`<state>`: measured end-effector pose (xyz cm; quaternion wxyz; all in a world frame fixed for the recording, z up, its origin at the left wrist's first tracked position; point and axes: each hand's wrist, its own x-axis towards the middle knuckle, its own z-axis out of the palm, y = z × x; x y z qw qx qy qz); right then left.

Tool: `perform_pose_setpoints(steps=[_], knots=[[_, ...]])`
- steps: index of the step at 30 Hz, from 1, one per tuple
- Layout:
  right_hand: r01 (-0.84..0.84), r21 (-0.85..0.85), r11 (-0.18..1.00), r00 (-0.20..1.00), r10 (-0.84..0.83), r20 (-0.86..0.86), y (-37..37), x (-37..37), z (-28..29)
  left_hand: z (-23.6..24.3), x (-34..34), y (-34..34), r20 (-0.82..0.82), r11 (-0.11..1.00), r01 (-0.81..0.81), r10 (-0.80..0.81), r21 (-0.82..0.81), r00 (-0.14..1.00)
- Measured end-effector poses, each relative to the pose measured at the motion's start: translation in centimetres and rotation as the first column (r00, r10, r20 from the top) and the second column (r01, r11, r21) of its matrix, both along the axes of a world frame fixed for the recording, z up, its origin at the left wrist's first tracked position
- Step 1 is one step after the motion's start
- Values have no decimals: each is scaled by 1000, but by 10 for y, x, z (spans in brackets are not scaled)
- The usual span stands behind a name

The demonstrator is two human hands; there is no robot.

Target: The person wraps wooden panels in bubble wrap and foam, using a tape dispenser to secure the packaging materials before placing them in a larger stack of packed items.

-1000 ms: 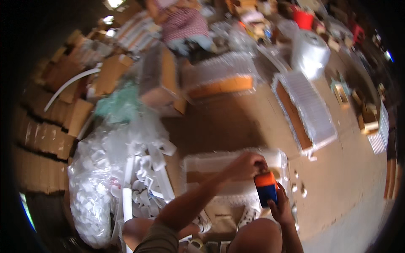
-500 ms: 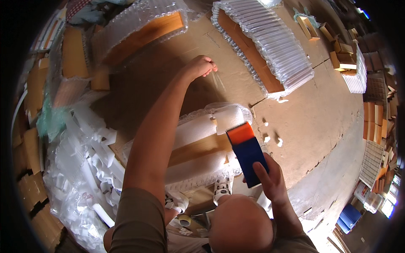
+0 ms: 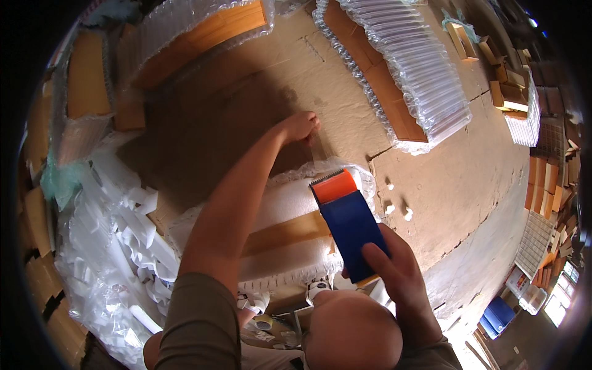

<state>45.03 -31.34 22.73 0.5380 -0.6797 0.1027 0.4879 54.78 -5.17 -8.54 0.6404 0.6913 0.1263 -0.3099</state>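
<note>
My right hand (image 3: 394, 271) grips a blue tape dispenser (image 3: 348, 225) with an orange toothed front, held over a flat package (image 3: 277, 234) wrapped in air-cushion film and brown card. My left hand (image 3: 300, 126) reaches past the package's far edge and pinches the end of a clear tape strip (image 3: 320, 151). The strip runs from the dispenser to the left fingers. The package lies on the cardboard-covered floor (image 3: 431, 166) just in front of my knees.
Two more film-wrapped packages lie beyond, one at the top right (image 3: 407, 68), one at the top left (image 3: 197, 31). A heap of white foam pieces in plastic (image 3: 117, 246) sits at the left. Small white foam bits (image 3: 398, 209) dot the floor. Stacked cartons (image 3: 505, 92) stand at the right.
My left hand has stayed at the far edge holding the tape end. The dispenser has shifted slightly nearer the package. The view has tilted a little.
</note>
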Motion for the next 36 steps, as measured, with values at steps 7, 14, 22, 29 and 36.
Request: perform_pose_setpoints(steps=[7, 14, 22, 29, 36], knots=[[176, 76, 981, 983, -179, 37, -6, 25, 21, 9, -29, -18, -64, 911, -314, 308, -268, 949], [11, 43, 999, 1000, -10, -5, 21, 56, 24, 4, -38, -13, 160, 969, -249, 246, -5, 956], [22, -11, 1000, 996, -23, -87, 34, 66, 20, -37, -43, -34, 133, 963, -267, 270, -36, 954], [-50, -78, 996, 986, 37, -160, 53, 71, 23, -82, -51, -53, 251, 985, -131, 99, 112, 963], [19, -55, 998, 976, -30, -217, 60, 71, 26, -70, -52, -65, 216, 879, 283, -383, 385, 898]])
